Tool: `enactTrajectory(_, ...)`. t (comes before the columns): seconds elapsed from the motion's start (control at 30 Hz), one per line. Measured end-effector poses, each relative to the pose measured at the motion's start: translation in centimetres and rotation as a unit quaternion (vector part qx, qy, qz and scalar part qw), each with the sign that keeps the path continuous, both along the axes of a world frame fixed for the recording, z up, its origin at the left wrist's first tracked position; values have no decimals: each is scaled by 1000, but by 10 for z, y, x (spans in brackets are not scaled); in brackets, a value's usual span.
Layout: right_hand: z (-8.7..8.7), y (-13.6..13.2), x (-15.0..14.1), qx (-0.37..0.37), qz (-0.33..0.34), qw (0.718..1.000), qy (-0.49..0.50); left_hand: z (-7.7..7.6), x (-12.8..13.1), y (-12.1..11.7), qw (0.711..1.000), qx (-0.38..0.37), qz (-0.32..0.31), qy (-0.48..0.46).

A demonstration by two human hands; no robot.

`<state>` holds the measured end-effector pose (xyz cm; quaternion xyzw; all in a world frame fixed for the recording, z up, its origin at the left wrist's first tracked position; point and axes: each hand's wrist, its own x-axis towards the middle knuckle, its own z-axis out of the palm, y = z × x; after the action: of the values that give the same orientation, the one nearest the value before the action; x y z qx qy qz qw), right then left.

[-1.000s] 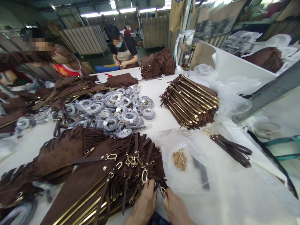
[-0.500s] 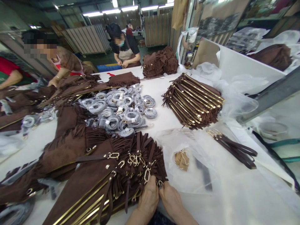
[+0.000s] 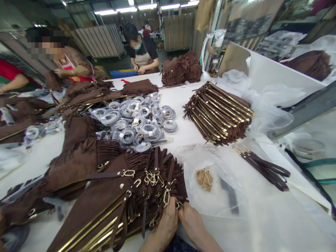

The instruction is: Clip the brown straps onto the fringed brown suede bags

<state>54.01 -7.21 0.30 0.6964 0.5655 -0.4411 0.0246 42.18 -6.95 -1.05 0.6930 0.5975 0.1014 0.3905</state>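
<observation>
The left hand (image 3: 168, 218) and right hand (image 3: 193, 220) — two, close together — pinched what looked like one gold clasp (image 3: 179, 205), partly hidden, at the fringed edge of one pile of brown pouches (image 3: 91, 197), beside one translucent plastic bag (image 3: 217, 203).

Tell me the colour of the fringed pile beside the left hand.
Dark brown fringed pile, with gold-coloured strips; the head view shows it best.

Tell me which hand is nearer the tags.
Right. The right hand is below and slightly left of the tags in the picture; the left hand is farther left, beyond the right.
</observation>
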Motion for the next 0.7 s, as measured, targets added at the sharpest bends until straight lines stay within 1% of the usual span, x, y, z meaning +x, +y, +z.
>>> enactTrajectory(0.1, 5, 4, -3, -8, 0, 1000, -5, 0, -2, -1, 999, -9, 2, -39)
enactTrajectory(0.2, 8, 7, -5, -15, 1, 1000, -8, 0, -5, -2, 996, -20, -17, -80)
enactTrajectory(0.27, 9, 7, -5, -17, 4, 1000, -8, -2, -7, -3, 995, -8, -25, -92)
enactTrajectory(0.4, 7, 7, -4, -22, 4, 1000, -9, -8, -8, -4, 996, 45, -12, -79)
enactTrajectory(0.47, 6, 6, -4, -23, 3, 1000, -11, -8, -8, -3, 995, 66, -11, -74)
enactTrajectory(0.53, 5, 6, -4, -25, 1, 1000, -13, -5, -8, -1, 995, 75, -22, -59)
enactTrajectory(0.7, 4, 7, -2, -28, -13, 1000, 4, 9, -13, 2, 996, 73, -56, -10)
